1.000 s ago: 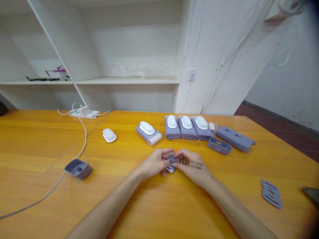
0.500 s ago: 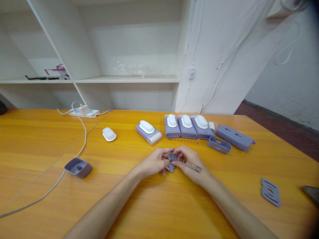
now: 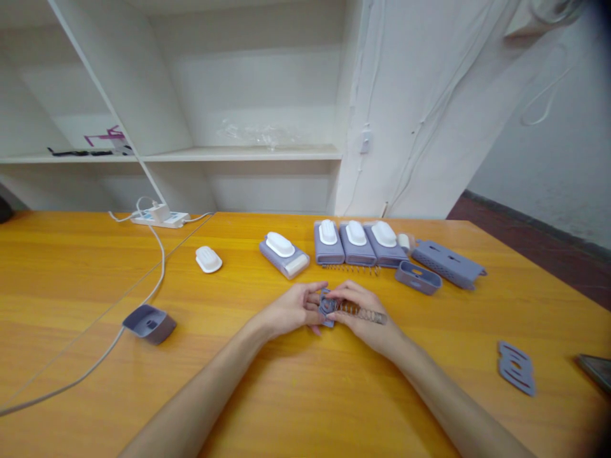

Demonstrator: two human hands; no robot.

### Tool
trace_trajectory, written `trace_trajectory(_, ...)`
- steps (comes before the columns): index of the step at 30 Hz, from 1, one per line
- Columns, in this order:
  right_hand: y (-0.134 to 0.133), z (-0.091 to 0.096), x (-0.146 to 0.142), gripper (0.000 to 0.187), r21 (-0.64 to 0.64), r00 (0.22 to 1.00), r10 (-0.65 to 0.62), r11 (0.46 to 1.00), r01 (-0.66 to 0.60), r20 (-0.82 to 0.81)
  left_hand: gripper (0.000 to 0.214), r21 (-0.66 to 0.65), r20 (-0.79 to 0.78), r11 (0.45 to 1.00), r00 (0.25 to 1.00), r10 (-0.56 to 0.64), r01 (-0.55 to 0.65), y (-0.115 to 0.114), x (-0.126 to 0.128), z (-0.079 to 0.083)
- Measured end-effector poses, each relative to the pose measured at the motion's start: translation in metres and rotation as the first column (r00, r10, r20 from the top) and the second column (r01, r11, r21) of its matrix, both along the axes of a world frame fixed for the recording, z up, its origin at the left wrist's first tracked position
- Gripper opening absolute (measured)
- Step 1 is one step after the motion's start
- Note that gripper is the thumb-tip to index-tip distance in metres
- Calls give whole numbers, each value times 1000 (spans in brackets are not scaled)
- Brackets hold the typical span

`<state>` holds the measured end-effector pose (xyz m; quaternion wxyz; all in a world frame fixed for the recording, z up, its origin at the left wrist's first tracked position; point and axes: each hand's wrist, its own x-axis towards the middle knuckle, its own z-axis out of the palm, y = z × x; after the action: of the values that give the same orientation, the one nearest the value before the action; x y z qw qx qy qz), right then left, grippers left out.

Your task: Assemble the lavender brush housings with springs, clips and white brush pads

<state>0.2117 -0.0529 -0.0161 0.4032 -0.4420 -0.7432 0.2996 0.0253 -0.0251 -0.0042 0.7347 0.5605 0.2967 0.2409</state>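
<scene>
My left hand [image 3: 287, 310] is closed on a small grey-purple plastic part [image 3: 327, 306] above the middle of the table. The fingers of my right hand [image 3: 370, 331] pinch a thin metal coil spring [image 3: 372, 315] against that part. From the part, the spring stretches rightward across the back of my right hand. Fingers hide where spring and part meet. Beyond my hands, another coil spring [image 3: 351, 270] lies in front of several grey-purple cases [image 3: 329, 253] topped with white oval pieces.
To the left are a grey-purple cup-shaped part [image 3: 150, 324], a white oval piece [image 3: 209, 259], a cable [image 3: 160, 267] and a power strip [image 3: 162, 219]. Rightward lie a shallow grey-purple frame [image 3: 419, 278], a perforated housing [image 3: 449, 264], a slotted plate [image 3: 517, 367] and a dark device [image 3: 596, 370].
The fingers of my right hand have shifted slightly around the part, and the part has turned a little. My left fingers have spread slightly. The view has moved a little; the other objects stay put.
</scene>
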Motion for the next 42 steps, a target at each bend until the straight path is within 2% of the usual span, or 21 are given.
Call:
trace_trajectory(3,-2,1,-1,23,25,1000,-22,999,22,5,86,-2,-28,999,999,46,-46,0,2,-2)
trace_trajectory(7,-4,2,-3,26,82,997,-74,994,74,-4,83,69,-12,991,993,116,-115,0,5,-8)
trace_trajectory(12,-4,3,-3,23,118,997,-83,990,82,1,81,125,8,984,992,129,-129,1,5,-15)
trace_trajectory(17,-6,4,-4,23,160,994,-105,981,106,-19,80,169,27,975,990,140,-142,-2,6,-12)
trace_trajectory(23,-6,2,-4,22,163,986,-161,973,166,-40,75,215,37,952,976,217,-220,-6,11,-6)
trace_trajectory(30,-6,1,-3,28,162,992,-108,980,117,-65,72,77,29,953,956,291,-292,-3,11,-3)
trace_trajectory(36,0,-8,-3,21,41,963,-164,983,176,-215,65,-52,59,959,958,282,-279,-1,6,-2)
trace_trajectory(39,1,-7,-3,18,-13,960,-199,980,200,-195,57,-97,64,965,966,249,-243,-1,6,-2)
trace_trajectory(42,-1,-4,-5,16,-36,972,-152,988,149,-177,50,-113,56,967,970,235,-227,-3,8,-1)
